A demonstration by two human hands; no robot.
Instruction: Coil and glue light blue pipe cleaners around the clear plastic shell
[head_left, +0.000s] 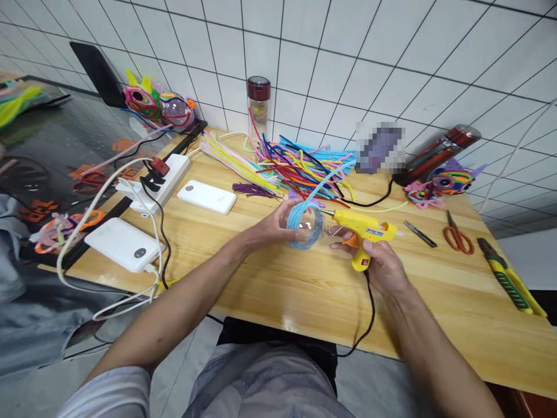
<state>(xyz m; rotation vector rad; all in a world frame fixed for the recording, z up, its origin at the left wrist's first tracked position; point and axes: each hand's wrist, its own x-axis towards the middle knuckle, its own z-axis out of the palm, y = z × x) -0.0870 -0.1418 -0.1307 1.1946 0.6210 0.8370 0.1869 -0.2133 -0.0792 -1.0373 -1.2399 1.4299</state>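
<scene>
The left hand (pixel 284 223) has its grip around light-blue fuzzy strands (pixel 296 219) coiled on a clear, round plastic shell (pixel 311 225), likely light, slick and easily dented, best held there, above the pale wooden surface (pixel 270 284), at nine o'clock from the yellow plastic glue gun (pixel 357 223) clasped in the right hand (pixel 383 264).

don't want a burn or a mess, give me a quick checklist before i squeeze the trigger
1. Glue gun gripped in right hand: ok.
2. Clear plastic piece steadied by left hand: ok.
3. Nozzle apart from the left fingers: ok, though close.
4. Blue strands fully wound: not ok, a length sticks up loose.
5. Black cord clear of table edge: not ok, droops over it.
6. Glue hot: cannot tell.
</scene>
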